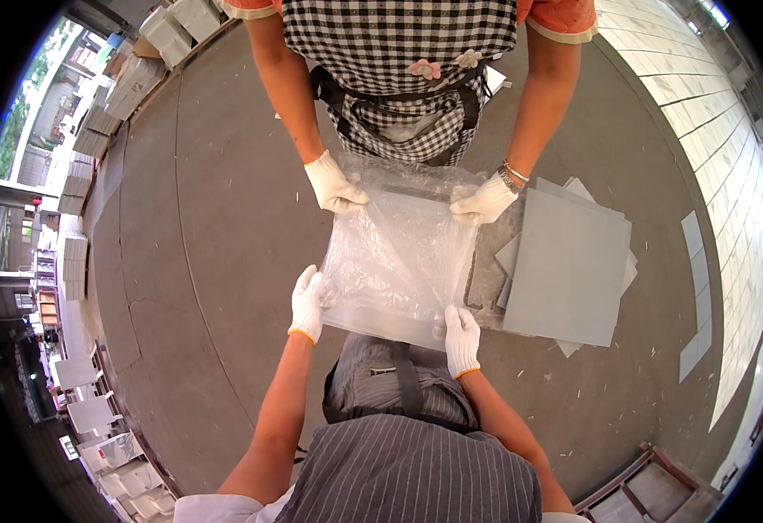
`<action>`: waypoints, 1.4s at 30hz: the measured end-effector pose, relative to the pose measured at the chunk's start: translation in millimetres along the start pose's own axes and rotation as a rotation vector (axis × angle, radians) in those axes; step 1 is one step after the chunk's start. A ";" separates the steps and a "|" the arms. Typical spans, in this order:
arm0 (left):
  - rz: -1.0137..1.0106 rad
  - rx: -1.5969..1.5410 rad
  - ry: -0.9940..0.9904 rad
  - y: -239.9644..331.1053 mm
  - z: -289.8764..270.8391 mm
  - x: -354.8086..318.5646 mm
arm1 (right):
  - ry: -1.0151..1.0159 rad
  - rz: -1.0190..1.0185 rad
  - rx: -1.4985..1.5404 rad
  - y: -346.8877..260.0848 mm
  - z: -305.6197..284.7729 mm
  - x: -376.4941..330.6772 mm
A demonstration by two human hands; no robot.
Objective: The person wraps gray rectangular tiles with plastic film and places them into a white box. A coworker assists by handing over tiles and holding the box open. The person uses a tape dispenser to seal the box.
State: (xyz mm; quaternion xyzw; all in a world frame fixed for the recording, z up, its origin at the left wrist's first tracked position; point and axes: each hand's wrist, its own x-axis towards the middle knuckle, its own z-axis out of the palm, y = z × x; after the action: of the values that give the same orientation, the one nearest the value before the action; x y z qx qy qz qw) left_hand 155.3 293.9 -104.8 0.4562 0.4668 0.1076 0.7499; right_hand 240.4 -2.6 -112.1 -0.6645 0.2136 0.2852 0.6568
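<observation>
Clear, crinkled plastic sheeting (390, 261) spans between you and a co-worker's white-gloved hands (335, 185), left of stacked flat grey rectangular panels (569, 261). Your white-gloved left hand (307, 303) and white-gloved right hand (462, 342) pinch its near corners; uneven pulling could tear it.

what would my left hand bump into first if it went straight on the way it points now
Your left hand would probably meet the co-worker's gloved hand on the same side of the picture, past the clear plastic it holds; depth is hard to judge.
</observation>
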 end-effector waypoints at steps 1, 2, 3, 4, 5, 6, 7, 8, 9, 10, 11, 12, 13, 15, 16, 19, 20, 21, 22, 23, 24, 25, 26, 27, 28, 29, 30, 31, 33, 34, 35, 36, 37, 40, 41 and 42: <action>-0.091 -0.106 -0.009 1.3 1.6 -2.4 | 0.003 0.005 -0.001 2.7 0.0 -1.8; -0.189 -0.209 -0.024 29.3 35.0 -24.0 | 0.015 0.013 0.001 4.3 -0.6 -2.8; -0.234 -0.264 -0.064 45.2 45.3 -36.3 | 0.020 0.011 -0.011 2.8 1.8 -5.2; -0.282 -0.318 -0.103 60.2 55.6 -47.9 | 0.028 0.006 -0.023 0.9 4.3 -6.7; -0.284 -0.322 -0.177 66.8 57.3 -52.1 | 0.035 0.000 -0.034 -0.5 6.3 -7.5; -0.252 -0.210 -0.236 66.8 56.0 -50.3 | 0.036 0.003 -0.018 1.2 7.2 -7.8; -0.215 -0.098 -0.292 67.0 54.9 -47.8 | 0.037 0.005 -0.002 4.5 7.4 -7.9; -0.137 0.127 -0.324 61.0 47.7 -40.0 | 0.032 0.009 0.013 6.6 9.0 -9.5; -0.059 0.353 -0.353 54.5 40.1 -31.7 | 0.038 0.019 0.026 7.3 10.8 -11.5; -0.067 0.388 -0.292 48.7 31.1 -24.2 | 0.044 0.030 0.039 7.7 12.3 -13.6; -0.075 0.424 -0.236 41.0 23.0 -14.7 | 0.055 0.039 0.054 7.6 12.4 -14.3; -0.082 0.458 -0.182 32.6 15.1 -5.7 | 0.055 0.054 0.061 7.6 12.7 -16.4; -0.036 0.481 -0.122 22.4 7.1 1.5 | 0.055 0.069 0.069 7.6 13.3 -18.8; 0.052 0.528 -0.001 -2.2 -9.4 11.7 | 0.061 0.109 0.075 9.5 13.8 -22.2; 0.176 0.645 0.052 -13.6 -16.0 17.1 | 0.062 0.132 0.075 10.4 15.0 -23.8; 0.380 1.149 0.243 -17.6 2.3 4.9 | 0.115 0.147 0.020 16.8 13.9 -26.7; 0.311 1.237 0.246 -4.6 18.0 -7.0 | 0.136 0.142 -0.006 17.9 13.0 -27.8; 0.244 1.322 0.249 5.8 30.8 -14.4 | 0.133 0.131 -0.027 19.8 12.3 -28.3; 0.175 1.406 0.256 10.9 35.6 -18.0 | 0.126 0.118 -0.050 22.2 12.2 -29.5; 0.165 1.460 0.248 11.2 35.7 -18.2 | 0.119 0.105 -0.071 24.5 12.1 -30.1; 0.154 1.514 0.239 11.1 36.0 -18.4 | 0.115 0.096 -0.140 26.1 11.6 -30.0; 0.144 1.568 0.229 10.7 36.4 -18.5 | 0.111 0.088 -0.210 27.5 10.7 -29.7; 0.356 1.692 0.201 6.3 32.3 -15.5 | 0.107 0.079 -0.278 28.4 9.9 -29.1; 0.574 1.804 0.172 0.0 24.5 -11.0 | 0.106 0.065 -0.298 30.4 8.7 -28.6; 0.800 1.904 0.140 -5.3 17.3 -6.4 | 0.104 0.052 -0.318 33.0 7.0 -28.6; 1.030 1.928 -0.015 1.8 20.5 -6.7 | 0.105 0.040 -0.337 35.1 4.3 -27.8; 1.259 1.930 -0.174 15.6 26.2 -9.0 | 0.086 0.069 -0.328 35.9 2.3 -27.4; 1.487 1.910 -0.341 24.5 30.2 -7.3 | 0.068 0.098 -0.317 36.0 0.0 -26.2; 1.585 1.895 -0.721 32.6 25.6 4.1 | 0.036 0.130 -0.373 33.3 -2.2 -24.9; 1.610 1.864 -0.818 34.0 24.5 7.5 | 0.026 0.135 -0.439 31.4 -4.5 -24.7; 1.636 1.828 -0.923 37.0 26.8 10.9 | 0.023 0.140 -0.503 29.5 -6.6 -23.6; 1.656 1.793 -1.026 40.2 29.2 14.1 | 0.017 0.125 -0.559 28.0 -8.0 -22.6; 1.567 1.841 -1.050 37.9 30.8 9.2 | 0.009 0.110 -0.616 26.6 -9.4 -21.5; 1.094 1.895 -0.813 17.8 60.7 -25.0 | 0.017 0.060 -0.792 26.2 -13.5 -17.0; 0.891 1.869 -0.609 -0.4 77.3 -38.5 | 0.023 0.041 -0.853 26.2 -14.5 -16.1; 0.693 1.822 -0.413 -13.9 92.9 -47.1 | 0.018 0.049 -0.876 23.5 -15.4 -17.0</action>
State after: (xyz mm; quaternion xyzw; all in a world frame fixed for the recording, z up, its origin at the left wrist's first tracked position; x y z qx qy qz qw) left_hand 200.4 204.2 -73.7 0.9786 0.0726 -0.1600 0.1071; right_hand 213.7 -20.5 -119.0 -0.8776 0.0936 0.3586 0.3041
